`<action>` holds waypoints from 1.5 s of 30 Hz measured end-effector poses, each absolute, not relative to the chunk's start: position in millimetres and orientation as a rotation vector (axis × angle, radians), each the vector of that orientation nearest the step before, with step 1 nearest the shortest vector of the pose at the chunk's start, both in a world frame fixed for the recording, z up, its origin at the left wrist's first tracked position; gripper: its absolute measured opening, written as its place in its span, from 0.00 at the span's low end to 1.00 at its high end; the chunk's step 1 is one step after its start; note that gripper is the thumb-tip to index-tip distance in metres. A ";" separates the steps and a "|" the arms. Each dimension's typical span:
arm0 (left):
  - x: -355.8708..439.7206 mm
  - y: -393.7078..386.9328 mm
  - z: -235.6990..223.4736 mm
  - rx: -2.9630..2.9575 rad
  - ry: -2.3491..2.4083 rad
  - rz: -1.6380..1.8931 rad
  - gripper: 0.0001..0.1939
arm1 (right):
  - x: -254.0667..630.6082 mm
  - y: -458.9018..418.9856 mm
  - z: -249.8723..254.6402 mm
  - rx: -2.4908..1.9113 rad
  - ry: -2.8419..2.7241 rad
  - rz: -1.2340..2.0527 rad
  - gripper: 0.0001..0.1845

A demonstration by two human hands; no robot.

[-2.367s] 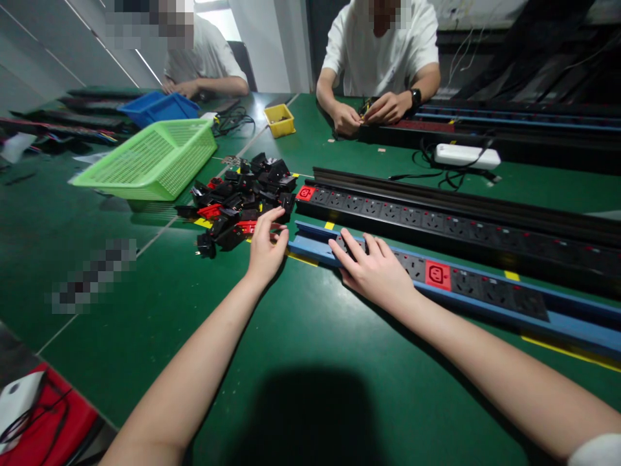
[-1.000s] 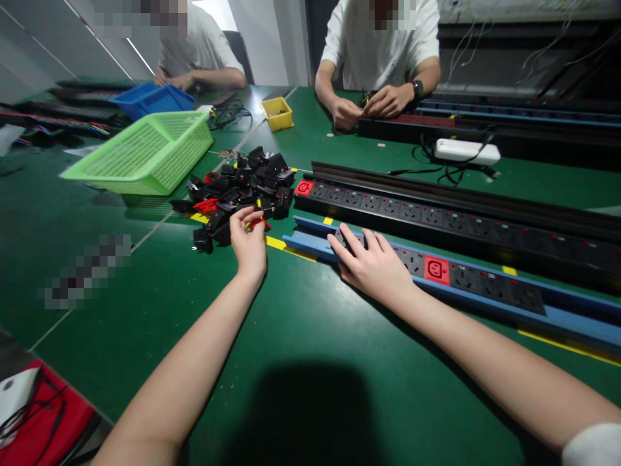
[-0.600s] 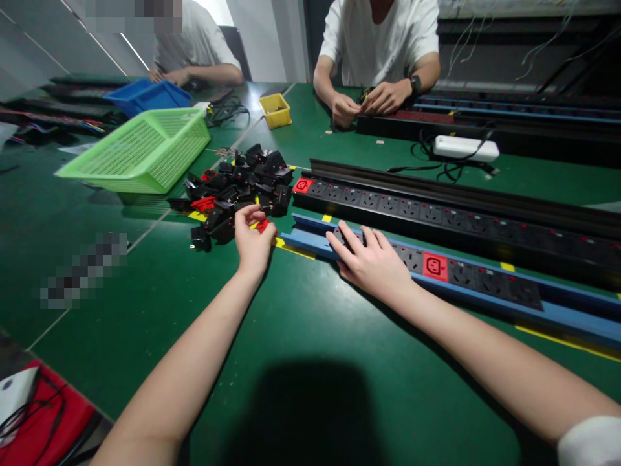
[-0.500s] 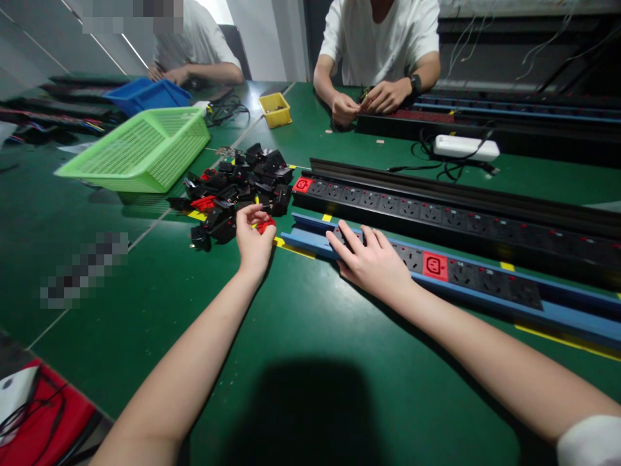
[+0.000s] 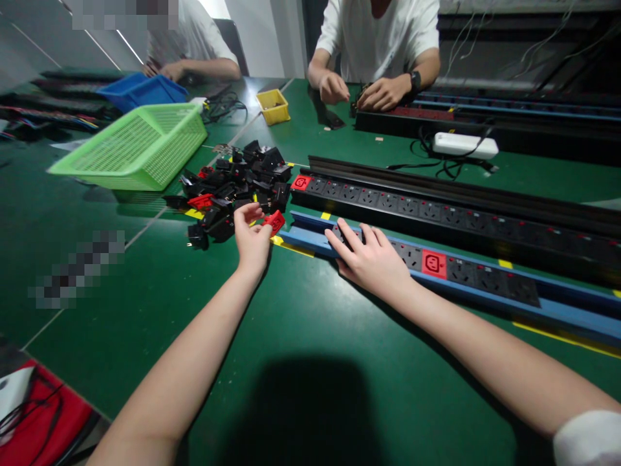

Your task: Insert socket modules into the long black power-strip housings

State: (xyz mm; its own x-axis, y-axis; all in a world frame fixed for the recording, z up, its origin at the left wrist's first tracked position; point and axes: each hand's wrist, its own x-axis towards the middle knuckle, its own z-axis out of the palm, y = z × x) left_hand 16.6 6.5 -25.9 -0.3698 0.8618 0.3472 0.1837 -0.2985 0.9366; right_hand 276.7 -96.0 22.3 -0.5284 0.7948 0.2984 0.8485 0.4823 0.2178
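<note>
My left hand (image 5: 252,238) pinches a red socket module (image 5: 275,222) between thumb and fingers, beside the left end of a blue rail (image 5: 310,241). My right hand (image 5: 371,259) lies with fingers spread on the black socket modules (image 5: 412,257) seated in that rail, partly covering them. A red socket module (image 5: 433,263) sits among the black ones to the right of this hand. Just left of and behind my left hand lies a heap of loose black and red socket modules (image 5: 233,188).
Behind the blue rail lies a black power strip (image 5: 388,202) with a red end socket. A green basket (image 5: 140,145), a blue bin (image 5: 140,94) and a yellow box (image 5: 274,107) stand farther back. A white power strip (image 5: 466,146) lies near a co-worker's hands (image 5: 383,94).
My left hand has lifted the red module away from the heap's edge, so more of it shows. My right hand stays on the rail. The co-worker's hands have moved apart.
</note>
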 end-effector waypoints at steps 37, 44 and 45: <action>20.9 6.5 -22.1 1.447 1.374 1.594 0.23 | 276.6 -95.9 22.7 -1.429 -2.565 -0.516 0.32; 19.7 10.4 -22.6 1.356 1.307 1.655 0.27 | 276.4 -96.4 22.8 -1.432 -2.571 -0.500 0.32; 19.3 10.6 -22.8 1.354 1.304 1.649 0.25 | 276.3 -96.4 22.9 -1.435 -2.570 -0.495 0.33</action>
State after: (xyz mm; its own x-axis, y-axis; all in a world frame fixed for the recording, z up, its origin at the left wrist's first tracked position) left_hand 19.3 10.6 -22.8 -0.2734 0.9031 0.3313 0.1143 -0.3114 0.9434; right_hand 276.3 -96.4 22.9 -0.5281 0.7971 0.2929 0.8488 0.4857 0.2087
